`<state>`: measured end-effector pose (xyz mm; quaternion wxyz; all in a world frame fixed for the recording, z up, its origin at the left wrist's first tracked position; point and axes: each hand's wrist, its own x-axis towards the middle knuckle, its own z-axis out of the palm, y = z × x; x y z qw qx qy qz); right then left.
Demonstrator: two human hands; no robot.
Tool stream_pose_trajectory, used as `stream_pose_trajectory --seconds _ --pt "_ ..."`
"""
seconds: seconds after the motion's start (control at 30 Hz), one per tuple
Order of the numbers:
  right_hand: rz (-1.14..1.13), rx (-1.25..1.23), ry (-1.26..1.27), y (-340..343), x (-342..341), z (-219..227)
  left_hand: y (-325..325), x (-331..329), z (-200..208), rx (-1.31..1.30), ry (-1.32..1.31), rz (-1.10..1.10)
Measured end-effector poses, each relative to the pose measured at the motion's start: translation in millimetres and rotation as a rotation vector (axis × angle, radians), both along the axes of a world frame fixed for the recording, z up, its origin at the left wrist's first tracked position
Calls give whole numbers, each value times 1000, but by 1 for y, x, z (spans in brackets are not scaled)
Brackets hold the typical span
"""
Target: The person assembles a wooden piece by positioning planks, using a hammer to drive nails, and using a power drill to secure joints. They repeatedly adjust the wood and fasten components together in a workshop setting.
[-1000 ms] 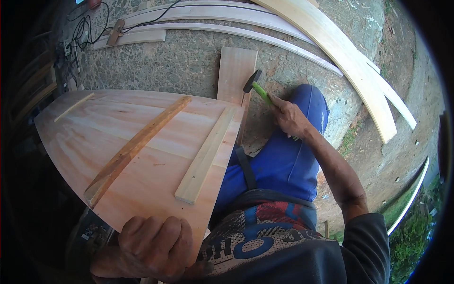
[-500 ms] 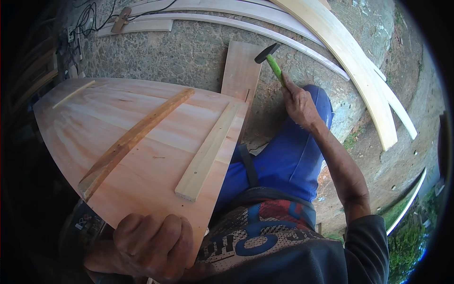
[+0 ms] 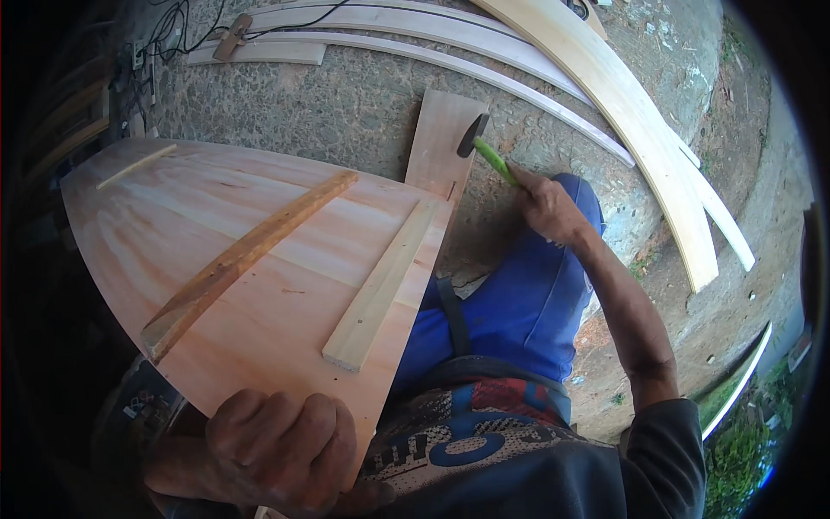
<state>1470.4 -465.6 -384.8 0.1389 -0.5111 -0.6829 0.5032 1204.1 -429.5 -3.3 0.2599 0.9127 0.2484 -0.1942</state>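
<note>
A large pinkish plywood panel (image 3: 285,291) slants across my left side, with a brown wooden strip (image 3: 251,251) and a paler wooden batten (image 3: 380,290) lying across it. My left hand (image 3: 281,445) is closed over the panel's near end, knuckles up; its fingertips are hidden. In my right hand (image 3: 549,208) is a hammer (image 3: 494,162) with a green handle and dark head. The head hangs above and beyond a thin nail (image 3: 452,189) standing up near the panel's far right corner, not touching it. Under that corner a flat board (image 3: 441,138) reaches out over the ground.
Long pale planks (image 3: 415,52) lie on the rough stone ground, and a wide curved board (image 3: 640,130) sweeps down the right. Black cables (image 3: 173,35) tangle at the far left beside a small wooden block (image 3: 233,38). My blue-trousered knee (image 3: 553,268) is beneath the right arm.
The hammer head has dropped toward the nail and slightly left as my right hand lowered. My left hand stays on the panel. The view has shifted a little.
</note>
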Motion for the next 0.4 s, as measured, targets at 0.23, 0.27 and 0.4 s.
stream_pose_trajectory --seconds 0.23,0.27,0.4 --pt "-634 -98 -86 6 -20 29 -4 -2 -9 12 -71 39" --pt "-18 -211 -56 -16 -22 20 -3 -2 -5 11 -47 36" --pt "-19 -216 30 -14 -16 8 -5 -6 -5 9 2 -17"
